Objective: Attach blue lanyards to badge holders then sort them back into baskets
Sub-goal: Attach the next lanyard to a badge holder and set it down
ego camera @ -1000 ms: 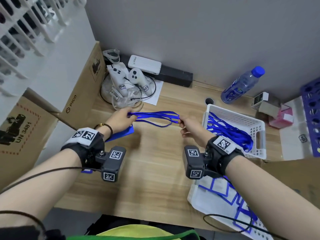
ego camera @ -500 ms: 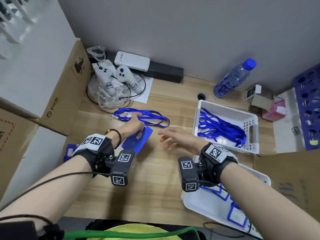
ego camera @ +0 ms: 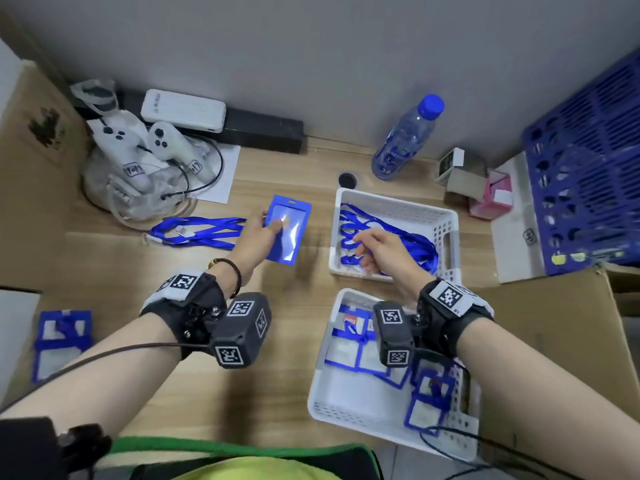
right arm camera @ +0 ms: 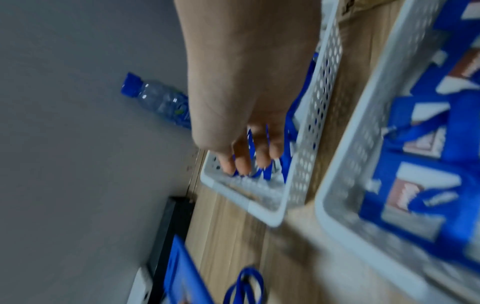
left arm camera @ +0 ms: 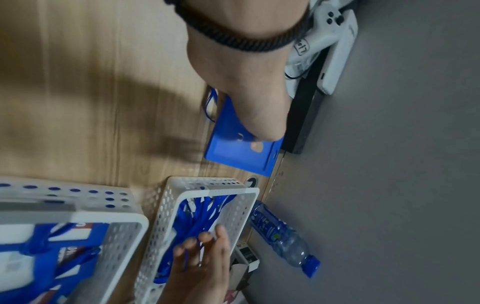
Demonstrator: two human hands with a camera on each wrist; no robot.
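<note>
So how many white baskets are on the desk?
2: the lanyard basket holds the right hand; the badge-holder basket sits nearer the person.

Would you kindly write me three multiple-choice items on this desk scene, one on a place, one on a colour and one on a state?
1. Where is the right hand?
A. Inside the far white basket among the lanyards
B. On the water bottle
C. Inside the near white basket

2. What colour is the bottle's cap?
A. Red
B. Blue
C. White

3. How is the badge holder right now?
A. Lying in a basket
B. Held by the left hand, no lanyard on it
C. Hanging from a lanyard

Answers:
1. A, its fingers curl among the blue straps inside that basket.
2. B, the head view shows a blue cap.
3. B, the thumb lies on its clear window and its top slot shows no strap.
</note>
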